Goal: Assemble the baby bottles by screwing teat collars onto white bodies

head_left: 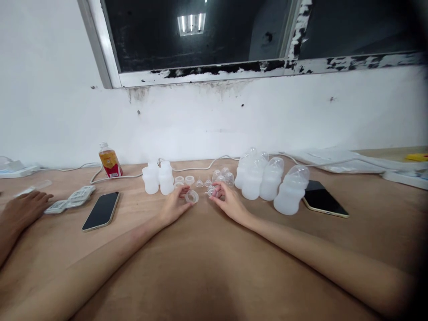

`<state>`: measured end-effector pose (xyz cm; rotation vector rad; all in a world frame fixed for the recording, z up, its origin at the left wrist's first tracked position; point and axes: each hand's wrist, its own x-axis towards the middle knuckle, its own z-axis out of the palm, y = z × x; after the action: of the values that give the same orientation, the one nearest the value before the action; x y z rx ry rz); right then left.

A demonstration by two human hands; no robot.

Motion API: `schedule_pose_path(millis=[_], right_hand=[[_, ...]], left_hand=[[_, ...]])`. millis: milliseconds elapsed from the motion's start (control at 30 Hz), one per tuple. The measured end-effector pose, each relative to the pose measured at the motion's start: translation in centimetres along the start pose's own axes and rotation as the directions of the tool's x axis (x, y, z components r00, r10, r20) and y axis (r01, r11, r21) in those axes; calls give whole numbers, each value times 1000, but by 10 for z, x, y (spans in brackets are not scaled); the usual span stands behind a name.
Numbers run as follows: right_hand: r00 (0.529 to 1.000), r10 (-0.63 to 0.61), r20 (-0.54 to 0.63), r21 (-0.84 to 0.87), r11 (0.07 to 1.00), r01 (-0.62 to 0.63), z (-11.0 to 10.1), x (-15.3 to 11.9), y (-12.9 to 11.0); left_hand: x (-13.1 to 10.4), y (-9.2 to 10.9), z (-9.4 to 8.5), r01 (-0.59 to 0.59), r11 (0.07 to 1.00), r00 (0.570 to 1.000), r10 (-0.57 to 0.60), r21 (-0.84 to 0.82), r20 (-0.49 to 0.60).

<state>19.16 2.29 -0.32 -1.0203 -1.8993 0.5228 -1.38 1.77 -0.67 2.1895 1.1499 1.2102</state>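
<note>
Between the fingers of my left hand point(174, 205) is a clear ring collar point(191, 196), its opening facing me. My right hand point(229, 203) pinches a clear bottle nipple point(211, 191) a short way to the right of the ring. Just behind my hands lie more ring collars point(189, 179) and a pair of loose nipples point(199, 183). Several clear dome caps point(225, 174) are grouped behind my right hand. White bottles without tops point(166, 178) stand beyond my left hand. To the right stand several capped bottles point(288, 196).
A phone point(101, 211) lies left and another phone point(324, 198) right. A drink bottle point(110, 161) stands by the wall, near a white cable point(210, 166). Another person's hand point(26, 207) rests by white plastic pieces point(72, 199) at far left. Plastic bags point(334, 161) lie back right.
</note>
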Motion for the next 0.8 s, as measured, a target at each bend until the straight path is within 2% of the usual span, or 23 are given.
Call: schedule_pose_path(millis=[167,233,333,467,533,633,800], right_hand=[[1000,-9,-8,-43,999,9,-1,-1,0],[998,-57,-34,-106,993,53,-1,0,-2],[979,-202,-27,-181,964,194,4,1,-6],[909,-406,94,-220,882,416,14,3,-11],[881,-448,150,-242,848,472,18,4,-14],[876,-442,194,-234,846,479,18,3,-18],[908,-388,158,-194,889,414,16,2,-19]], left_hand=[[-1,3,0,9,1000,1000,-9,19,8],[-1,4,0,-8,999,1000,8,42,14],[-2,3,1,-26,997,999,24,75,28],[-2,3,2,-44,993,999,43,113,19],[-1,3,2,-66,990,998,65,125,17],[-1,4,3,-88,988,996,87,130,17],[-2,4,4,-109,987,994,109,117,6]])
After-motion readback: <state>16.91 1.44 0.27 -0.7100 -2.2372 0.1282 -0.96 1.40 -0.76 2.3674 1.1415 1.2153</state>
